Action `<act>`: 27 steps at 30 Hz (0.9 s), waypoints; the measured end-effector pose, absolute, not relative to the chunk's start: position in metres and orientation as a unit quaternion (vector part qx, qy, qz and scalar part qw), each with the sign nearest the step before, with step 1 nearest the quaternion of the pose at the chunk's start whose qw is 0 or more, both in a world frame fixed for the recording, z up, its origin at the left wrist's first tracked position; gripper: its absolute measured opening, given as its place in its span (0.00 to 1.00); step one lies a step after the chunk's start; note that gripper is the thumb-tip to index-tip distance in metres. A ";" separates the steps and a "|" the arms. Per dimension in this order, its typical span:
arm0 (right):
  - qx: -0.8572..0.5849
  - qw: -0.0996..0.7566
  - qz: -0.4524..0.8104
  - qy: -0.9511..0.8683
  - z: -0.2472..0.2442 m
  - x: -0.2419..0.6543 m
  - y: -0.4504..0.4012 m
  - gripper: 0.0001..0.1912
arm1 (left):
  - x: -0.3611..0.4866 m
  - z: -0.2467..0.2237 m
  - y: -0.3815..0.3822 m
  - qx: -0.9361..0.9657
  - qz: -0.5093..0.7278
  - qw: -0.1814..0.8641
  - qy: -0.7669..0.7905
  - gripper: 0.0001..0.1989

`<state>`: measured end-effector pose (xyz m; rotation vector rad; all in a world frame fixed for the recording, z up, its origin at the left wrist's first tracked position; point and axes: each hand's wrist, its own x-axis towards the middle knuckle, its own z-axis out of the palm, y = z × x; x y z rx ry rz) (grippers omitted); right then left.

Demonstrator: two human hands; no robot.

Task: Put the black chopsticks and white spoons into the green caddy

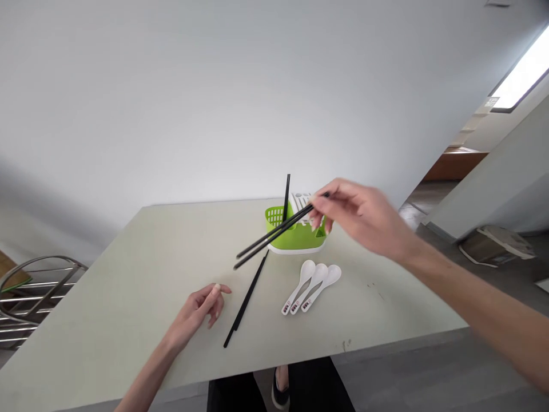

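Note:
A pair of black chopsticks (277, 233) is held by my right hand (349, 214), pinched near one end between thumb and fingers. They slant down to the left in front of a green cutlery basket (295, 239), which has a white base and a white slotted insert (300, 200). In the basket's left compartment another pair of black chopsticks (286, 197) stands upright. On the table, more black chopsticks (246, 300) lie slantwise, just right of my left hand (203, 303). That hand holds nothing, its fingers loosely bent and partly apart.
White spoons (315, 286) with printed handles lie side by side in front of the basket on the pale table (171, 246). A plain wall rises behind the table. At the left is a metal-framed chair (38, 292); a bin (493, 245) stands on the floor at right.

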<state>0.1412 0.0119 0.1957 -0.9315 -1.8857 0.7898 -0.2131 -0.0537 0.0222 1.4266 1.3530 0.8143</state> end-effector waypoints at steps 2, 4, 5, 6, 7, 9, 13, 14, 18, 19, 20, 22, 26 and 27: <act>-0.393 0.463 0.214 -0.765 0.210 0.150 0.020 0.20 | -0.225 0.011 -0.052 0.577 0.349 0.432 0.599 0.27; -0.408 0.461 0.131 -0.777 0.219 0.154 0.032 0.20 | -0.231 0.005 -0.051 0.570 0.364 0.402 0.617 0.27; -0.414 0.448 0.103 -0.786 0.221 0.154 0.039 0.19 | -0.231 0.004 -0.052 0.566 0.372 0.394 0.621 0.27; -0.422 0.429 0.084 -0.795 0.221 0.152 0.048 0.18 | -0.229 0.003 -0.052 0.563 0.376 0.389 0.624 0.27; -0.430 0.405 0.074 -0.804 0.220 0.150 0.058 0.17 | -0.228 0.002 -0.052 0.561 0.377 0.386 0.628 0.27; -0.445 0.353 0.062 -0.821 0.215 0.143 0.080 0.14 | -0.224 0.000 -0.053 0.559 0.370 0.379 0.638 0.26; -0.447 0.244 0.063 -0.859 0.196 0.128 0.122 0.11 | -0.223 -0.006 -0.056 0.567 0.358 0.372 0.642 0.27; -0.444 0.223 0.061 -0.865 0.192 0.125 0.130 0.10 | -0.223 -0.007 -0.057 0.569 0.356 0.369 0.643 0.27; -0.442 0.168 0.076 -0.878 0.181 0.118 0.152 0.11 | -0.223 -0.009 -0.058 0.572 0.344 0.362 0.651 0.28; -0.441 0.164 0.086 -0.878 0.179 0.117 0.155 0.11 | -0.223 -0.009 -0.058 0.572 0.342 0.359 0.654 0.28; -0.437 0.163 0.097 -0.879 0.178 0.117 0.157 0.12 | -0.222 -0.009 -0.058 0.572 0.340 0.356 0.656 0.28; -0.427 0.161 0.117 -0.882 0.176 0.117 0.160 0.12 | -0.222 -0.009 -0.058 0.572 0.338 0.352 0.659 0.27; -0.425 0.165 0.145 -0.878 0.172 0.116 0.162 0.11 | -0.223 -0.010 -0.058 0.577 0.334 0.351 0.658 0.26; -0.428 0.168 0.148 -0.876 0.172 0.116 0.162 0.11 | -0.224 -0.011 -0.058 0.578 0.333 0.350 0.658 0.26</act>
